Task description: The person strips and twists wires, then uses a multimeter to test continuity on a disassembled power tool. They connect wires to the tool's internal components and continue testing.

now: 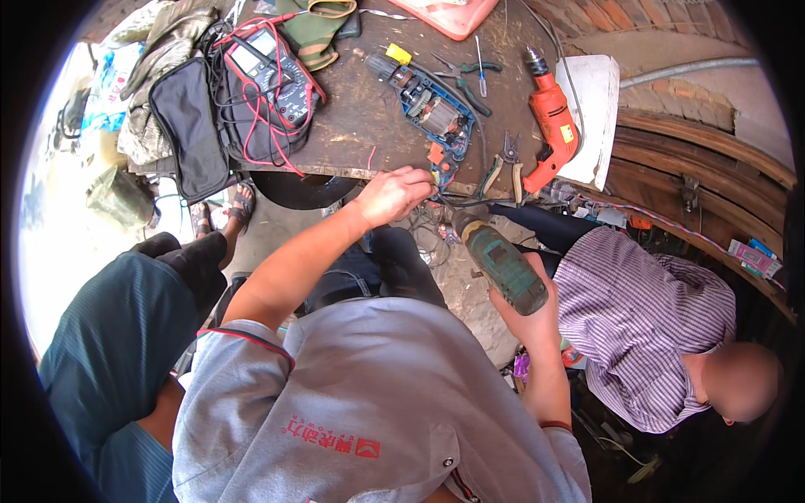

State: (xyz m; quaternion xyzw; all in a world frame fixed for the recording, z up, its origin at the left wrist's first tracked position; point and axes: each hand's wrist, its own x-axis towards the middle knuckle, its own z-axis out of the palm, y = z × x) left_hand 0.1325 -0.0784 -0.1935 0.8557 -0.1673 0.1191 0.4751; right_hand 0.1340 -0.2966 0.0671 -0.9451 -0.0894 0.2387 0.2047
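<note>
An opened blue power tool (440, 117) lies on the table, its motor and inner parts bare and its handle end toward me at the table's near edge. My left hand (394, 197) is closed in a pinch right at that handle end; what the fingertips hold is too small to make out. In my right hand (537, 314) is a green power drill (496, 256), gripped by its handle and tilted. Its nose points up and left, close to my left fingertips and the handle end of the blue tool.
Pliers (470, 80), a screwdriver (481, 71), wire strippers (506, 163) and an orange drill (553, 126) lie on the wooden table (352, 126). A red multimeter (272, 75) with leads rests at left. People sit on both sides, one in a striped shirt (637, 318).
</note>
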